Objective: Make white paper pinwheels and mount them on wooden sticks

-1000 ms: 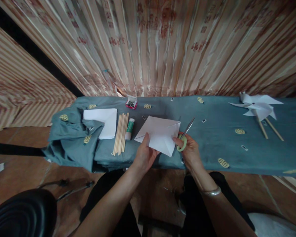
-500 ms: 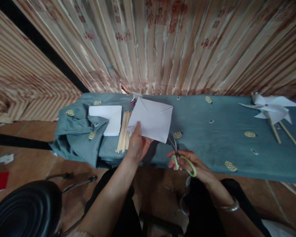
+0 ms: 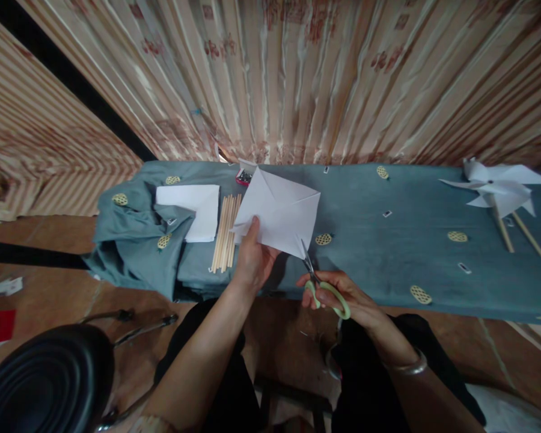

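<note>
A white sheet of paper is held above the cloth by my left hand, thumb on top and fingers underneath. Slits run inward from its upper corners. My right hand grips green-handled scissors. Their blades are parted and sit at the paper's lower right corner. Beneath the paper's left side lies a bundle of wooden sticks. Just behind the paper is a small red box with small metallic pieces in it, partly covered by a scrap of paper.
A stack of white paper lies at left, partly under a fold of the teal cloth. White paper pinwheels on sticks rest at the right end. A black round stool stands at lower left. A patterned curtain hangs behind.
My right hand has brought the scissors up and left, so the blades now meet the paper's lower right corner. My left hand keeps its hold on the paper.
</note>
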The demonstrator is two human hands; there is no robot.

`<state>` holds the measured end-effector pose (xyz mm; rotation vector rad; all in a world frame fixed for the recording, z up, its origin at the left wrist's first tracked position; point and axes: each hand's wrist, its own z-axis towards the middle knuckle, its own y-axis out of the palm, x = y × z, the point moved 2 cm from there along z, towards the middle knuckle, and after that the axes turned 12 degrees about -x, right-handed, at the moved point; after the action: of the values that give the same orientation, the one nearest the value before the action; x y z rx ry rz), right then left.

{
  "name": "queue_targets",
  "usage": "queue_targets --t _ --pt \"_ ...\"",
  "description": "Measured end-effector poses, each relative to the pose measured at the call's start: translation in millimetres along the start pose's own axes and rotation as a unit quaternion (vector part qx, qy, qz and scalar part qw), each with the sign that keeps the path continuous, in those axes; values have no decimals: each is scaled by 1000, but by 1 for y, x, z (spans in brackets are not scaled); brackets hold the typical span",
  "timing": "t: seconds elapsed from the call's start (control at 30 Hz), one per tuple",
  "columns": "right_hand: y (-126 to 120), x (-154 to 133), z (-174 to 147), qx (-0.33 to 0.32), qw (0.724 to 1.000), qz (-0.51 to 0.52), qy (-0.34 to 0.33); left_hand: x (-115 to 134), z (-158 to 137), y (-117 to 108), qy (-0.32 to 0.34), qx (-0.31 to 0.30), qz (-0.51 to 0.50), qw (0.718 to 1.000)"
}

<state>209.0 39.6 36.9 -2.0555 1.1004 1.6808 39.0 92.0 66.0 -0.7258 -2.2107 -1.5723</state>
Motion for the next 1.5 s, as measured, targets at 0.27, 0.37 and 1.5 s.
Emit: queue_targets --t 0.27,0.37,1.5 --pt "2 0 2 10 1000 22 7 -3 0 -3 22 2 -1 1000" --pt "2 1 2 15 1000 16 2 -4 0 -3 27 -6 -2 1000" --pt "0 9 6 34 997 48 41 0 -1 -3 25 24 -10 999"
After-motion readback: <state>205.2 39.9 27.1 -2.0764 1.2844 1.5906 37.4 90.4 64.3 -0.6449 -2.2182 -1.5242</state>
